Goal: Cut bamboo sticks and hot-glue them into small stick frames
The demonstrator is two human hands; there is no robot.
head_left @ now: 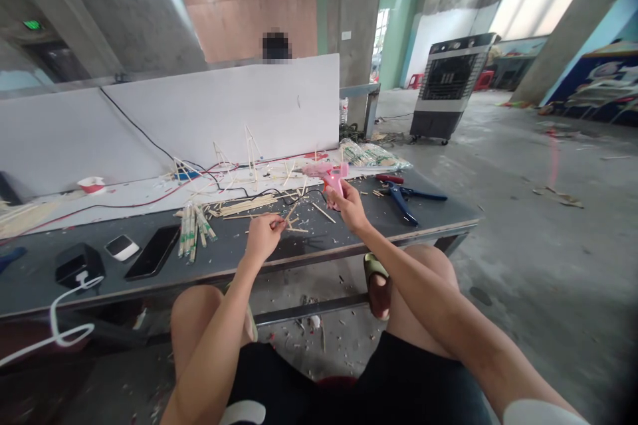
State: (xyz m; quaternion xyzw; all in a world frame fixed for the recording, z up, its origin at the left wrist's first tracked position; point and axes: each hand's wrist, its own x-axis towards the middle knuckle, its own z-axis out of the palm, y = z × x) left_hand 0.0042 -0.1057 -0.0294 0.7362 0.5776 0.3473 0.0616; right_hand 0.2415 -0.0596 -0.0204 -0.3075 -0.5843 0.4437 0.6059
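My right hand (349,206) is wrapped round the handle of a pink hot glue gun (326,171), whose nozzle points left above the table. Close by, my left hand (266,234) pinches a thin wooden stick (292,211) between thumb and fingertips, low over the table. Loose wooden sticks (244,204) lie in a pile just beyond that hand. Another stick (323,212) rests on the dark tabletop between the two hands. A black cable runs along the table behind the pile. Small upright frames of sticks (252,156) stand farther back on the white surface.
Blue-handled cutters (403,202) lie right of the glue gun. Wrapped bundles of sticks (192,232), a black phone (153,252), a white device (121,248) and a black box with a white cable (78,265) are on the left. A white partition (199,113) backs the table; an air cooler (451,86) stands beyond.
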